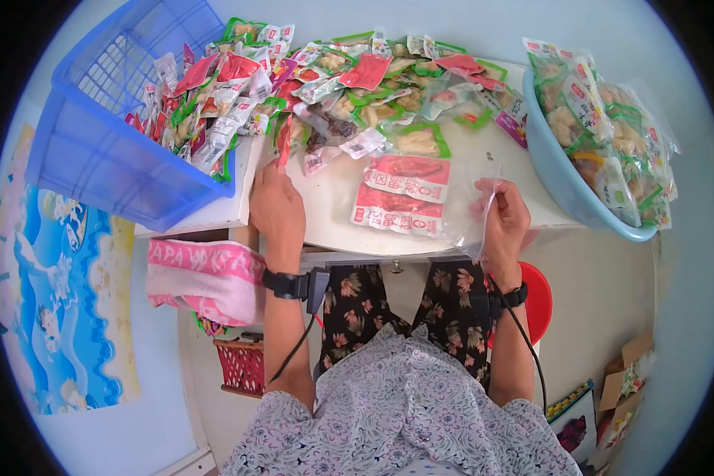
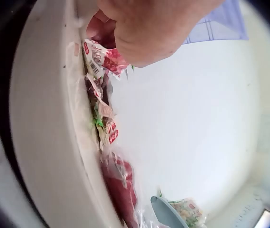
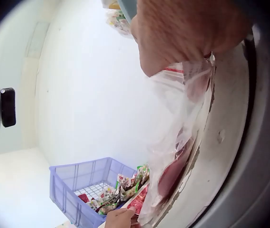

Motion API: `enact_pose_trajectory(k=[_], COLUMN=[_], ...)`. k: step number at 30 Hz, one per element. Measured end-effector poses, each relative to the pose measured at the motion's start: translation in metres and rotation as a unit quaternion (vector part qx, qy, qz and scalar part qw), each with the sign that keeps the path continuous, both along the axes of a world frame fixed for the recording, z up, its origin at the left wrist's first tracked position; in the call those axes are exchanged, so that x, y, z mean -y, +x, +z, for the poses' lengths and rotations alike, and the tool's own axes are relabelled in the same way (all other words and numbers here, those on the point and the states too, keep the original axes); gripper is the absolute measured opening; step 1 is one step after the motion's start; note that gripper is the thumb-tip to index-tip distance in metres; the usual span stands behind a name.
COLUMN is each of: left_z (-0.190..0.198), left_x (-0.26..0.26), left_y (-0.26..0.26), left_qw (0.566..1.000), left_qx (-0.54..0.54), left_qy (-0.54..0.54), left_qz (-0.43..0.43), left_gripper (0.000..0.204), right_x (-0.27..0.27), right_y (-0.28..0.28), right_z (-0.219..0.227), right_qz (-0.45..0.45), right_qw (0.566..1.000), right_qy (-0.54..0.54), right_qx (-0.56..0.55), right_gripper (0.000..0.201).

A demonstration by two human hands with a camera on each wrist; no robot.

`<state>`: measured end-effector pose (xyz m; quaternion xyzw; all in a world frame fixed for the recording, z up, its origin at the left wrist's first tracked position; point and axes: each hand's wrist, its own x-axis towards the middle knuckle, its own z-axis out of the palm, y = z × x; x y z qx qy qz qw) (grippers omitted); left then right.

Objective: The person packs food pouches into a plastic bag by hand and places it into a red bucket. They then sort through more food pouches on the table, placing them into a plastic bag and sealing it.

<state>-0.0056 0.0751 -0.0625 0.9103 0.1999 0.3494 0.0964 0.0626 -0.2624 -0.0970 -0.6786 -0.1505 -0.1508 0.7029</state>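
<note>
My left hand [image 1: 276, 200] pinches the end of a red and white snack packet [image 1: 285, 144] at the left of the white table [image 1: 325, 218]. That same packet [image 2: 107, 58] shows under the fingers of my left hand [image 2: 149, 33] in the left wrist view. In my right hand [image 1: 504, 222] is the open side of a clear plastic bag [image 1: 472, 226], gripped at its edge. Two red and white packets [image 1: 401, 198] lie flat inside this bag, one above the other. From the right wrist, the clear bag [image 3: 170, 104] hangs below my right hand [image 3: 192, 38].
A blue plastic crate [image 1: 95, 151] with many packets stands tilted at the left. Loose packets [image 1: 377, 103] are heaped along the table's back. At the right is a light blue basin [image 1: 563, 178] full of packets. A pink towel [image 1: 206, 278] hangs at the left, below the crate.
</note>
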Motion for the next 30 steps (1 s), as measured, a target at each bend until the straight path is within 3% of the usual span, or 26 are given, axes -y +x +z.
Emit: enact_pose_trajectory(k=[1,4,7,10,12,15,18,21,24,26,28,30], left_z=[0.001,0.001,-0.005,0.012,0.02,0.024,0.029,0.039,0.053,0.056,0.053,0.043], left_x=[0.006,0.03,0.049,0.067,0.075,0.087,0.102,0.132,0.177,0.208,0.225,0.232], left_y=[-0.008,-0.032,-0.043,-0.048,-0.051,-0.054,-0.056,-0.056,-0.05,-0.047,-0.046,-0.045], left_qw=[1.0,0.966,0.837,0.697,0.667,0.62,0.586,0.554,0.511,0.49,0.48,0.48], left_qx=[0.024,0.067,0.228,0.282,0.28,0.267,0.259,0.232,0.193,0.179,0.154,0.115], left_qy=[0.01,-0.247,-0.484,-0.635,-0.664,-0.702,-0.721,-0.736,-0.757,-0.767,-0.766,-0.757], left_qz=[0.004,-0.033,-0.119,-0.175,-0.188,-0.226,-0.265,-0.312,-0.358,-0.374,-0.398,-0.428], left_gripper=[0.023,0.024,0.029,0.028,0.025,0.022,0.02,0.019,0.018,0.017,0.018,0.02], right_x=[0.0,0.0,0.0,0.001,0.005,0.011,0.019,0.023,0.014,0.006,-0.002,0.003], right_y=[-0.001,-0.007,-0.009,-0.008,-0.008,-0.012,-0.026,-0.053,-0.07,-0.079,-0.094,-0.096], right_z=[0.002,0.01,0.013,0.015,0.018,0.027,0.032,0.052,0.076,0.08,0.077,0.074], right_qz=[-0.005,-0.021,-0.038,-0.047,-0.051,-0.046,-0.137,-0.115,-0.017,0.034,0.063,0.046], right_qw=[1.0,1.0,0.997,0.994,0.992,0.973,0.965,0.98,0.999,0.999,0.985,0.972], right_qy=[-0.005,0.001,0.047,0.091,0.11,0.222,0.222,0.159,0.006,0.018,0.148,0.216], right_qx=[-0.001,-0.017,-0.039,-0.036,-0.03,-0.051,-0.035,-0.02,0.041,0.026,-0.069,-0.075], right_gripper=[0.02,0.017,0.014,0.011,0.011,0.012,0.014,0.016,0.02,0.021,0.021,0.021])
